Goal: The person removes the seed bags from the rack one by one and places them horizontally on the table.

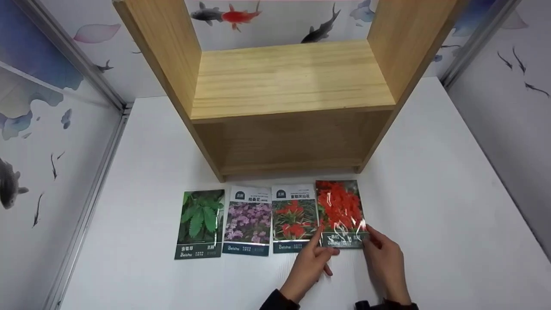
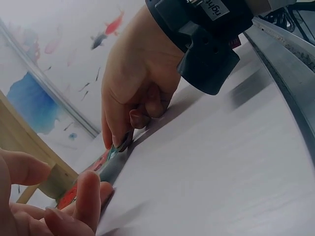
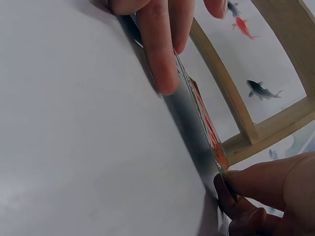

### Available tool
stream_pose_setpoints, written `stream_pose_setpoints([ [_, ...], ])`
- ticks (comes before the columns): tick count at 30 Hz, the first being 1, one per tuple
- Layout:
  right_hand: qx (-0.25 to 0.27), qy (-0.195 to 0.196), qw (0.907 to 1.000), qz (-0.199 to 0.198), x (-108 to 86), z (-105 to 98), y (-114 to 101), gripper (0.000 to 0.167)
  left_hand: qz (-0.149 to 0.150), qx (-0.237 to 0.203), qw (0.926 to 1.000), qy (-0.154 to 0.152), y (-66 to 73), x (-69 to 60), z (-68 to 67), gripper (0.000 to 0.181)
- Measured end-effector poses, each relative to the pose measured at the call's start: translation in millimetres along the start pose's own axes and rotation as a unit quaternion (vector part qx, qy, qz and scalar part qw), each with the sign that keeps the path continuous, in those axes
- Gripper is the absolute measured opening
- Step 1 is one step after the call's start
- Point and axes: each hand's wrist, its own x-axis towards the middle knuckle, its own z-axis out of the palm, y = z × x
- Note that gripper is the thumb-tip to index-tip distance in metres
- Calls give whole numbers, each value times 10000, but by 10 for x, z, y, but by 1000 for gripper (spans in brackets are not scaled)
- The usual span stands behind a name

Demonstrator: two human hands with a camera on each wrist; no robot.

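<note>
A seed packet with red flowers (image 1: 340, 209) lies at the right end of a row on the white table. At its lower right corner my right hand (image 1: 385, 262) pinches the edge between thumb and fingers; the right wrist view shows this grip at the packet's edge (image 3: 209, 125). My left hand (image 1: 308, 265) touches the lower left side of the same packet with fairly straight fingers. To its left lie a packet with red blooms and narrow leaves (image 1: 294, 219), a purple-flower packet (image 1: 248, 221) and a green-leaf packet (image 1: 200, 224).
A wooden shelf unit (image 1: 292, 82) stands just behind the row of packets. White panels with painted fish (image 1: 208, 15) enclose the table (image 1: 142, 181) at the back and sides. A dark wrist device (image 2: 209, 54) is strapped on the right wrist.
</note>
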Motion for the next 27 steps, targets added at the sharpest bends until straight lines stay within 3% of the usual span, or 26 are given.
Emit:
stream_pose_setpoints([
  [7,149,-118,9998,87,-2,-9,-27,41,17,41,10000,-80,-7,-2,-16,65],
  [14,64,20,9999,154,-3,11,-23,41,-64,3,9998,-172,-4,-8,-11,67],
  [27,-376,405,9983,-200,-7,44,-11,36,-72,228,9992,-312,-3,-13,1,67],
])
